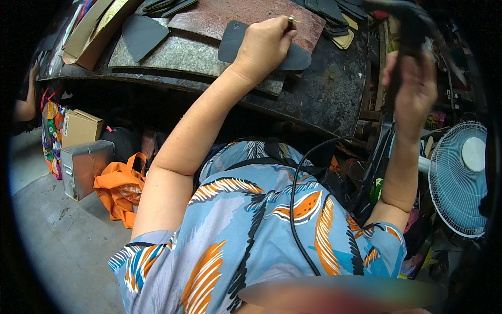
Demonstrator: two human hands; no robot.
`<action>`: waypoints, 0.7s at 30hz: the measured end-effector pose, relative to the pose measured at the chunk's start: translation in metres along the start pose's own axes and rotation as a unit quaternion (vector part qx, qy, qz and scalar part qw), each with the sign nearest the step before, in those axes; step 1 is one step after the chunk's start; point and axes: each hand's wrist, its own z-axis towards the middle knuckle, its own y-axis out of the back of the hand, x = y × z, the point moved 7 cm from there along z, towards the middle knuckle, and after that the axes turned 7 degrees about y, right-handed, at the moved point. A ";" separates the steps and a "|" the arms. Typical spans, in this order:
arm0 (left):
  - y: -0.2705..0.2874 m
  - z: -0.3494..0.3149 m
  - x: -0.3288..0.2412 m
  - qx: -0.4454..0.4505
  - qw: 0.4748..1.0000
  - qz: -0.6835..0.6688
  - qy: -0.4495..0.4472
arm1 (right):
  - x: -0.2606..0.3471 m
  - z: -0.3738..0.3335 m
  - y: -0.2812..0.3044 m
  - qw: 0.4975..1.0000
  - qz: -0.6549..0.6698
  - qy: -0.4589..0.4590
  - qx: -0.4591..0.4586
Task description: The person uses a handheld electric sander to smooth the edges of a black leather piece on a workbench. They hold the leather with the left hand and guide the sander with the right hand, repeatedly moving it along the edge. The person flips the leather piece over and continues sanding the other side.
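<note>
My left hand (265, 46) is closed on a small metal punch-like rod (293, 19); only its shiny end shows past the fingers. Under that hand lies a dark grey, round-cornered sheet piece (230, 44) with a small light marking, resting on a reddish slab (209, 18). My right hand (415, 86) is raised at the right, blurred by motion. It grips a dark hammer-like tool (410, 34), whose wide upper end is smeared. A gap separates this tool from the left hand.
More dark sheet pieces lie on the worn black table (334, 99), one (144, 36) on a grey slab (172, 57). An open cardboard box (97, 34) stands at far left. A fan (457, 178) is at right. An orange bag (120, 186) and metal box (86, 167) stand below.
</note>
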 end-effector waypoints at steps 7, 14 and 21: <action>-0.004 -0.004 -0.019 -0.048 0.996 0.005 -0.072 | -0.066 -0.046 -0.025 0.952 -0.171 -0.206 0.147; -0.005 -0.004 0.029 -0.033 0.955 -0.249 0.160 | -0.089 -0.071 -0.028 0.936 -0.238 -0.134 0.222; -0.010 -0.003 0.026 0.036 0.982 -0.127 0.133 | -0.069 -0.051 -0.028 0.930 -0.231 -0.190 0.214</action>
